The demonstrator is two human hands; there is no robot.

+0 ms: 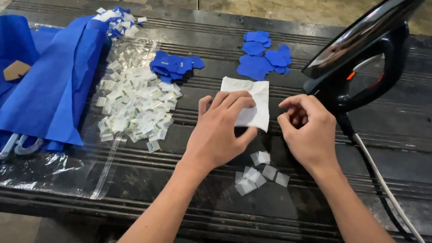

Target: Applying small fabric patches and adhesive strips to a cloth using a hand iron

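My left hand (220, 130) lies flat on a white paper sheet (255, 96) in the middle of the dark ribbed table (282, 212), fingers spread over its lower left part. My right hand (305, 130) is just right of the sheet, fingers curled with the tips pinched together; whether something tiny is between them cannot be told. A small cluster of white label pieces (258, 173) lies between my wrists. A black clothes iron (364, 52) stands on its heel right behind my right hand.
A heap of small white labels (133, 103) lies on a clear plastic bag (51, 170). Blue fabric pieces lie in two piles (176, 66) (263, 53). Folded blue cloth (50, 84) covers the left. The iron's grey cord (393, 201) trails off the front right edge.
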